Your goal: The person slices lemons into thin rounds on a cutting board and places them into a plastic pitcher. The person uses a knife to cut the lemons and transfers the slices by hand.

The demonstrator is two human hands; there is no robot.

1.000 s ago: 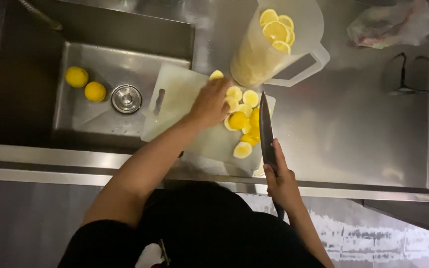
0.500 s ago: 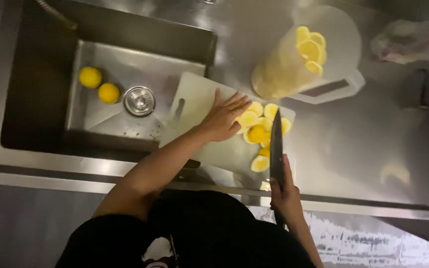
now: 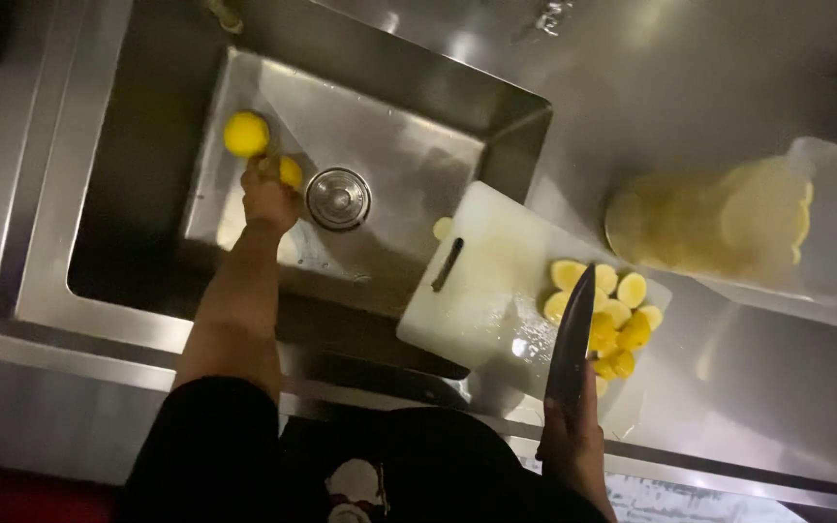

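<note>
The left hand (image 3: pixel 268 199) reaches down into the steel sink (image 3: pixel 147 232) and closes over a lemon (image 3: pixel 290 171) on the sink floor; the fingers cover most of the fruit, so only its right part shows. A second lemon (image 3: pixel 245 134) lies just beside the hand, at 11 o'clock from it. The round drain (image 3: pixel 337 198) sits at 3 o'clock from the hand, near but apart.

The right hand (image 3: pixel 573 441) grips the handle of a large knife (image 3: pixel 572 339), fingers wrapped around it. The blade points toward 12 o'clock and hangs over the right part of the white cutting board (image 3: pixel 481 291). Whether the blade touches the board cannot be told.

The cutting board rests partly on the worktop (image 3: pixel 767 387) and partly over the right edge of the sink, its handle slot toward the sink. A heap of lemon slices (image 3: pixel 617 315) lies on the board at 3 o'clock from the blade tip, some hidden under the blade. One small lemon piece (image 3: pixel 444 229) sits at the board's upper left edge, at 10 o'clock from the slot.

A clear plastic jug (image 3: pixel 728 228) filled with lemon slices stands on the worktop at 2 o'clock from the heap, near it but apart.
</note>
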